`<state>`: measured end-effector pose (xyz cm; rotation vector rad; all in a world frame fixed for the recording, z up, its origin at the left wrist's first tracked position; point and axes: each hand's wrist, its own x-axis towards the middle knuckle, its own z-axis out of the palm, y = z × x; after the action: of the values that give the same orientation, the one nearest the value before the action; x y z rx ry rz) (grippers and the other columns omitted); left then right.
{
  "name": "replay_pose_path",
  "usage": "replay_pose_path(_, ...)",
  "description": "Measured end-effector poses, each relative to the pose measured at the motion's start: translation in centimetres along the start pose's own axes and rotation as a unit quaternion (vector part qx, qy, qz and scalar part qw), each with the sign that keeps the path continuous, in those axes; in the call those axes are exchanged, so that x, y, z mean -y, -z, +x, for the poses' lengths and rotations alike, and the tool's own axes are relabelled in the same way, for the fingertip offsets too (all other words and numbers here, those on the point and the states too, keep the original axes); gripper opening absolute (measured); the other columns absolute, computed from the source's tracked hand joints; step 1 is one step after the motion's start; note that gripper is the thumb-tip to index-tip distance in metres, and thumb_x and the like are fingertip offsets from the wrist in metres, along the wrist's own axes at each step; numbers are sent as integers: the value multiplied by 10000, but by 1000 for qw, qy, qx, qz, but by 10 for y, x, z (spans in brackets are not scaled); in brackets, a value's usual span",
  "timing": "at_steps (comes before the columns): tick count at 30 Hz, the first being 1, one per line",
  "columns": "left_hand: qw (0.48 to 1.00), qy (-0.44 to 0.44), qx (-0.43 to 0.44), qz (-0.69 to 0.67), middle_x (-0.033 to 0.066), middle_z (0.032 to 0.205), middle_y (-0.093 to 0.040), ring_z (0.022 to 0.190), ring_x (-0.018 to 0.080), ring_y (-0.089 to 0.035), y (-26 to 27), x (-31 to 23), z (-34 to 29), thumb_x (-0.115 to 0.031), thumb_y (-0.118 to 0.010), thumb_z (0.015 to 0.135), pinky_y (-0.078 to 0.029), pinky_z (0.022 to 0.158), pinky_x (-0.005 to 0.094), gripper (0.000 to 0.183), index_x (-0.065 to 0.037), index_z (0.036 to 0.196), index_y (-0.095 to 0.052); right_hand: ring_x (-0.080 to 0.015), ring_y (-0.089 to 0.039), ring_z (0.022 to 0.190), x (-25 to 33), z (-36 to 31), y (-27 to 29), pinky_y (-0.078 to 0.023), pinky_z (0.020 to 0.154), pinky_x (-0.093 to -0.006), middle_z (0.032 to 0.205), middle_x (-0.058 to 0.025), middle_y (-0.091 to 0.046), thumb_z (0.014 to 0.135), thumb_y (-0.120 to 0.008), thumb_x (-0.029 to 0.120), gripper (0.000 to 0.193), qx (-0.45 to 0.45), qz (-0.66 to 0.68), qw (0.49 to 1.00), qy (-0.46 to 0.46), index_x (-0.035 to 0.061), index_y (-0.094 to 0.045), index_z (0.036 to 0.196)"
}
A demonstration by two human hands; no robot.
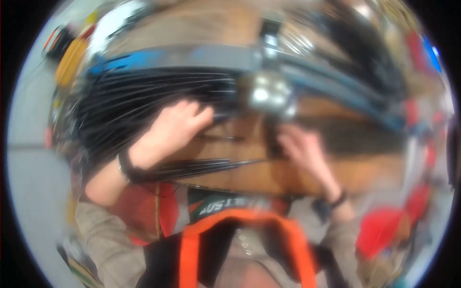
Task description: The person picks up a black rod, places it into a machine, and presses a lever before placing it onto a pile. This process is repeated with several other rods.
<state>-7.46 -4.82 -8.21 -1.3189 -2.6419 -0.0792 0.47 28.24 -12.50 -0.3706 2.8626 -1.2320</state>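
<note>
view: pretty smeary shot, we're looking down at a wooden counter [288,177] with a bike wheel lying across it, and everything's motion-blurred

landmark: the shiny metal hub [269,93], just above the middle of the picture; we'll place everything off that

left hand: our left hand [165,134] sits down and to the left of the hub, palm down, fingers [192,111] curled over the black spokes; looks like it's pressing or loosely gripping them, but with the blur we honestly can't tell if it's really clamped on

right hand: our right hand [302,151] is just below the hub and a bit right, fingers bent down toward the counter; whether it's pinching something or just resting there we can't tell

spokes: the black spokes [134,103] fan out to the left of the hub, thick bundle, running under the left hand; a few more thin ones [206,165] lie lower, below and left of the hub, between our two hands

rim: a grey-blue rim [192,57] arcs above the hub and carries on down to the right of it

wrists: dark band on the left wrist [126,168], dark watch or strap on the right wrist [336,201], both well below the hub

us: orange straps [192,240] over dark clothing at the bottom edge, far below the hub

surroundings: red blurry stuff [384,230] low and right of the hub, something yellow [69,60] far off to the upper left
</note>
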Motion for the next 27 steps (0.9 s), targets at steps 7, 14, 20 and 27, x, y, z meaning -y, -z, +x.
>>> replay_pose_path(7,993,-61,22,-97,65,686,-520,637,248,-581,-8,-52,44,-142,-661,862,-490,518,376,157,-113,1009,-613,-206,-685,736,-11,-23,3,-559,691,-352,887,-110,-710,946,-604,231,296,3,167,984,-54,49,-658,1174)
replay_pose_path(14,992,-59,45,-104,73,664,-513,614,259,-578,2,-61,44,-131,-662,862,-477,499,391,165,-116,1019,-615,-285,-636,646,-14,-34,-13,-526,627,-376,795,-99,-691,910,-669,268,348,-68,160,985,-9,143,-646,1234)
replay_pose_path(20,986,-57,63,-141,81,676,-531,606,272,-579,10,-64,46,-96,-670,844,-475,503,394,178,-107,1017,-626,-244,-632,720,-6,-33,-6,-516,664,-367,780,-77,-687,852,-722,261,259,-125,101,986,43,145,-727,1084)
replay_pose_path(27,983,-41,66,-164,130,726,-587,634,328,-606,30,-72,62,-37,-621,853,-499,550,420,180,-62,1030,-637,-226,-544,650,-5,-24,-17,-451,586,-342,688,-50,-587,775,-792,266,195,-313,64,941,113,101,-739,863)
